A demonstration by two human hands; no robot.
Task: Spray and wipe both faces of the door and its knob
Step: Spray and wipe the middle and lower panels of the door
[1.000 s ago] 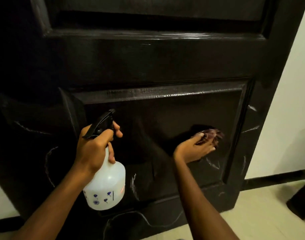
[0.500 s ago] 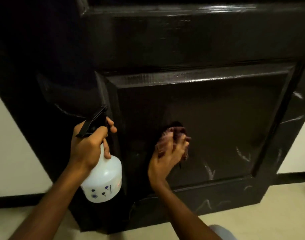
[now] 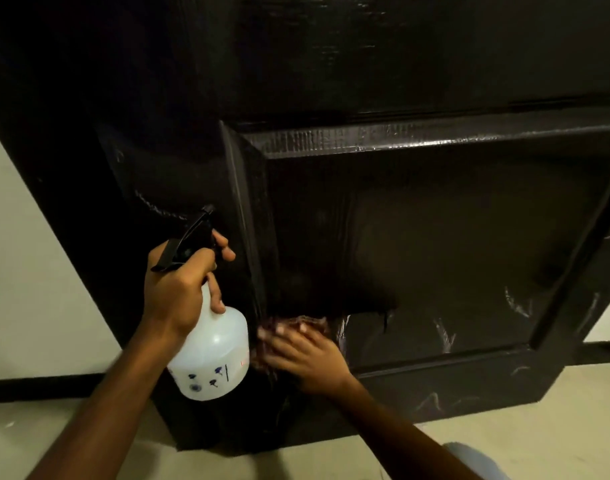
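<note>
The spray bottle (image 3: 213, 355) stands nearly upright before the door's (image 3: 400, 64) lower left, with its nozzle aimed up and right at the door. The left hand (image 3: 178, 292) grips its neck, one finger at the trigger. The right hand (image 3: 307, 355), fingers spread flat, presses a cloth (image 3: 296, 322) into the sunken panel's lower left corner.
</note>
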